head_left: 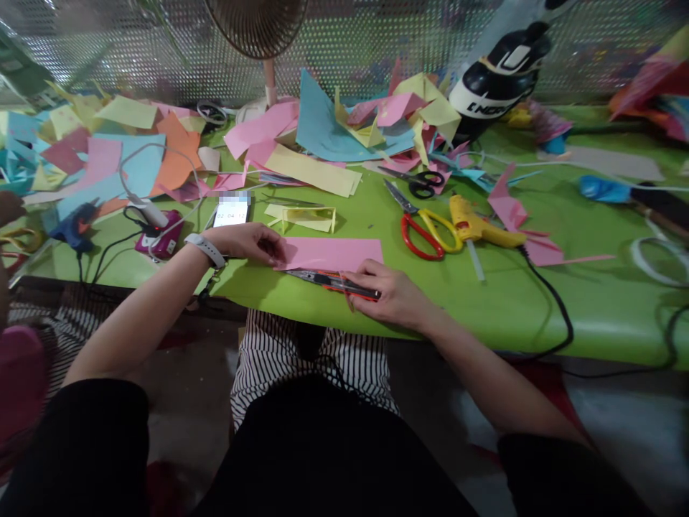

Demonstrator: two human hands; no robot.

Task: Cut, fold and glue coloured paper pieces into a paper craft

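The left hand (pixel 252 243) lies at the near-left end of a pink strip (pixel 336 253), thumb and fingertips drawn close together; whether they pinch the paper or only press on it cannot be told, as the fingers hide that corner. The right hand (pixel 390 293) is closed around the right end of a slim black-and-red tool (pixel 323 281), its tip pointing left along the strip's near edge. The fingers cover part of the tool, so its exact kind is hard to make out, and so is a thin reddish piece hanging by them. The strip lies flat in front of the person, between the two hands.

The left hand and wrist partly cover the phone (pixel 231 210), and the top of its screen is blurred into blocks. The fan (pixel 258 29) and the bottle (pixel 492 90) are cut off above. At the left edge, only parts of another person show.

The table (pixel 457 309) has a smooth, slightly glossy green cover. Coloured paper (pixel 323 118) is heaped along its back, with many pieces overlapping. Red-and-yellow scissors (pixel 425 226) and a yellow glue gun (pixel 479 224) lie to the right of the strip. Behind stands a shiny perforated screen (pixel 371 36); below, the grey floor (pixel 188 402) is dim.
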